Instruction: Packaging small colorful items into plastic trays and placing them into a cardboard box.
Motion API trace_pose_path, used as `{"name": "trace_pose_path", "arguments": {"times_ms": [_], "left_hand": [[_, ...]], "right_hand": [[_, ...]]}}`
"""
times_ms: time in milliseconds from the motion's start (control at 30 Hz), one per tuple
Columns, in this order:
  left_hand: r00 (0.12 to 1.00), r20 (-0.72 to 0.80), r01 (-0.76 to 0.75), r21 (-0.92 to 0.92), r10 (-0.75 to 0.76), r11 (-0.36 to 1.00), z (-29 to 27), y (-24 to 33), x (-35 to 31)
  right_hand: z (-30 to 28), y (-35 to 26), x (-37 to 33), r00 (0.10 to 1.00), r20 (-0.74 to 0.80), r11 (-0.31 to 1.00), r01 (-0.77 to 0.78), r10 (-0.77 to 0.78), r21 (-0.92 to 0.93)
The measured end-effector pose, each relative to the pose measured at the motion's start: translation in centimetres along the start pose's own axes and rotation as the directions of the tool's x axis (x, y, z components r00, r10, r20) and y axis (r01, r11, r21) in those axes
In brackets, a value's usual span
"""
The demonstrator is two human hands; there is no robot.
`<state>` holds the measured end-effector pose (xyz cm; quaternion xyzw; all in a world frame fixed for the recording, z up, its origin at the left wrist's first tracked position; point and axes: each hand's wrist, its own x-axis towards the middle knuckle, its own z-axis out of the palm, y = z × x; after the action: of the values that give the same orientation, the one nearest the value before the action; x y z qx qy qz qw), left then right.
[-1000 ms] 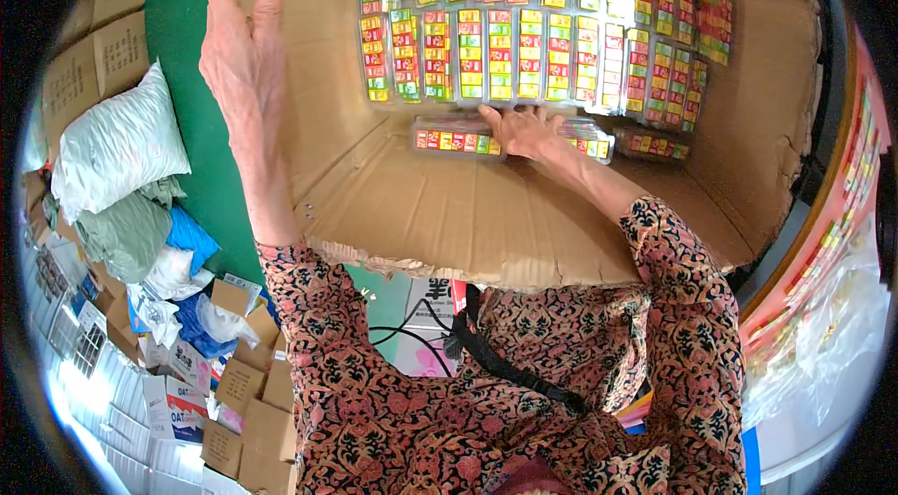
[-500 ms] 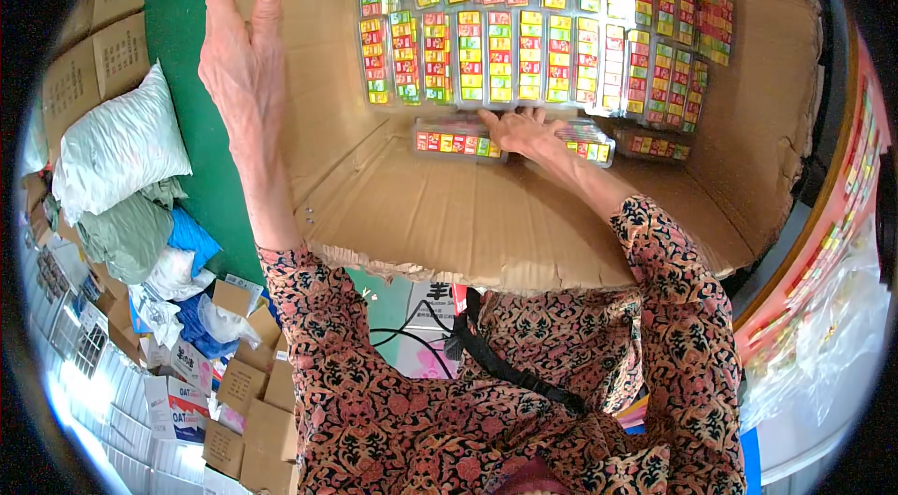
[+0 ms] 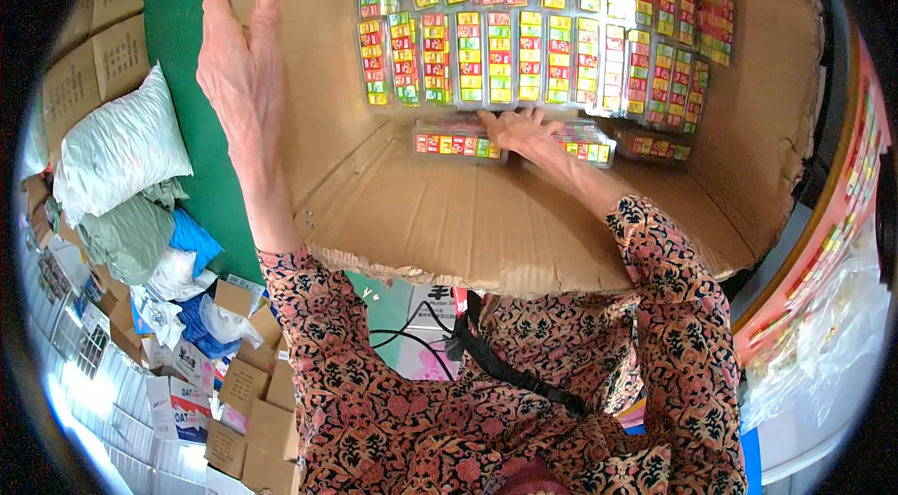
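A large open cardboard box (image 3: 524, 224) is in front of me, packed with rows of clear plastic packs (image 3: 500, 55) of small red, yellow and green pieces. My left hand (image 3: 241, 74) lies along the box's left edge, fingers stretched upward and thumb apart. Inside, my right hand (image 3: 526, 132) reaches to the lower packs with spread fingers, touching the packs at the foot of the upright rows. One pack lying sideways (image 3: 458, 143) is just left of it, and another clear pack (image 3: 591, 149) is partly under the wrist. The fingertips' undersides are hidden.
Stuffed white sacks (image 3: 122, 144), blue plastic bags (image 3: 208, 322) and cardboard cartons (image 3: 245, 387) are piled at the left by a green floor strip (image 3: 178, 18). To the right, a pink-covered surface (image 3: 832, 270) bears more colourful packs and clear plastic sheeting (image 3: 832, 364).
Almost nothing differs. My left hand and the box edge have shifted very slightly left; my right hand stays on the packs.
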<state>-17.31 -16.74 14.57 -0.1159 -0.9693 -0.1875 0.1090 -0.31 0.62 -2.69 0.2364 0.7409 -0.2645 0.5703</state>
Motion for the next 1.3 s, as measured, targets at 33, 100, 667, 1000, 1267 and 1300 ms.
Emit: {"name": "trace_pose_path", "arguments": {"times_ms": [33,100,667,1000,1267,1300], "left_hand": [[1.0,-0.008,-0.005,0.003,0.005,1.0,0.0,-0.1,0.0],[1.0,-0.002,0.003,-0.006,-0.003,1.0,0.0,0.3,-0.1],[1.0,0.01,0.001,0.038,-0.002,0.999,-0.1,-0.3,-0.1],[1.0,0.022,0.007,0.043,-0.008,0.999,-0.1,0.1,-0.2],[0.999,-0.007,-0.032,0.036,0.032,0.999,0.1,0.4,-0.2],[1.0,-0.003,-0.018,0.04,0.018,0.999,-0.1,0.3,-0.3]], "right_hand": [[0.0,0.0,0.0,1.0,0.0,1.0,0.001,-0.001,-0.001],[-0.3,0.1,0.0,1.0,0.025,0.999,-0.016,0.017,-0.029],[-3.1,2.2,-1.3,0.908,0.234,0.937,0.341,-0.349,0.074],[-1.8,4.7,2.0,0.898,0.254,0.916,0.288,-0.36,0.28],[-3.7,5.4,0.4,0.818,0.285,0.858,0.421,-0.499,0.294],[-4.1,5.0,-0.8,0.833,0.293,0.863,0.362,-0.469,0.352]]}}
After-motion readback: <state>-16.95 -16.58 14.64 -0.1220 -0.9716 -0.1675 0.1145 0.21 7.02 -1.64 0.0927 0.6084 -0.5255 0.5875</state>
